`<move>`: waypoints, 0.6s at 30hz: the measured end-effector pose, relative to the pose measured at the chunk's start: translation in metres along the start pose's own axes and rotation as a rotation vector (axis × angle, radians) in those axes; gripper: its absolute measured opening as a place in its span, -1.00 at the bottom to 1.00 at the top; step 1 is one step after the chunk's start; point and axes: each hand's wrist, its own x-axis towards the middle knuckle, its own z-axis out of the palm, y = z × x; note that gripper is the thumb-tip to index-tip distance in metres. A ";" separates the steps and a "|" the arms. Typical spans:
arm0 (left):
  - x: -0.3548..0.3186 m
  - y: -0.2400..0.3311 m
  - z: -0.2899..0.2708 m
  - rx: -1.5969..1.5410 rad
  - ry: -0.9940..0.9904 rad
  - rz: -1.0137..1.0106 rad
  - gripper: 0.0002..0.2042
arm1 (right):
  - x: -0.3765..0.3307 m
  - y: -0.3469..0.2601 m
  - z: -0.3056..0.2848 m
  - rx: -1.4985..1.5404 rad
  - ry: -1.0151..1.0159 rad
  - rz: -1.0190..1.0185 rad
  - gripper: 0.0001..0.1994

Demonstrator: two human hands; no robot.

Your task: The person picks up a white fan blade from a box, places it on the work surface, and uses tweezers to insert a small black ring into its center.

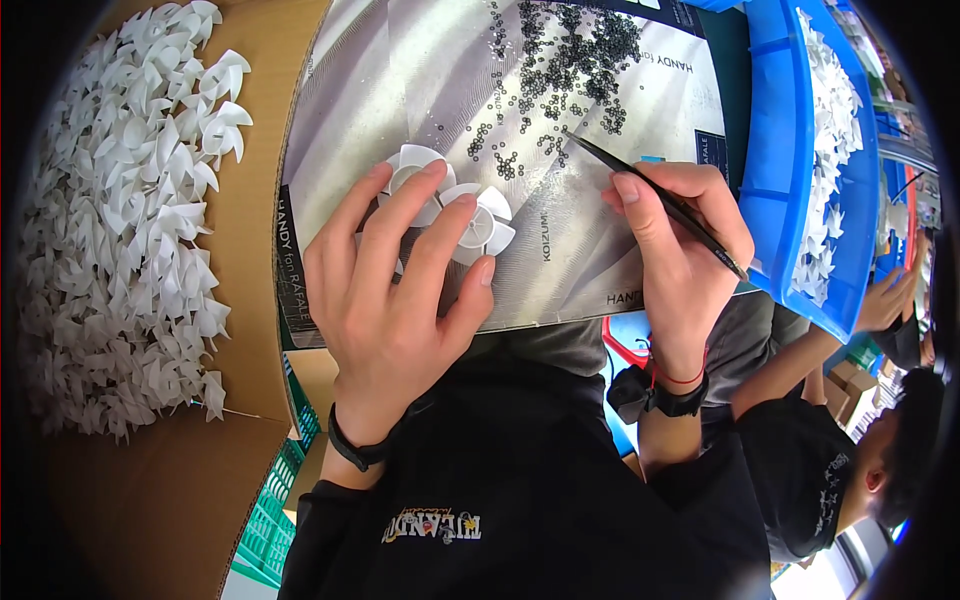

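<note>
My left hand (pixel 400 270) lies with fingers spread over several small white fan blades (pixel 496 222) on a printed cardboard sheet (pixel 400 90). Its fingertips touch the blades and partly cover them. In my right hand (pixel 665 235) are slim black tweezers (pixel 607 160), pinched between thumb and fingers. The tweezers slant up and left, their tip among the nearest of many tiny black rings (pixel 590 65). Those rings are scattered over the sheet's upper part, thickest at the top. I cannot make out whether a ring is in the tip.
At the left a cardboard box (pixel 255 140) holds a large heap of white fan blades (pixel 130 220). A blue bin (pixel 780 130) with more white pieces stands at the right. Beyond it another person (pixel 820 460) sits close by. A green crate (pixel 270 525) shows lower left.
</note>
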 end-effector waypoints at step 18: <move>0.002 0.001 -0.001 -0.003 -0.001 -0.010 -0.65 | -0.028 -0.009 -0.002 0.270 -0.328 -0.099 -0.84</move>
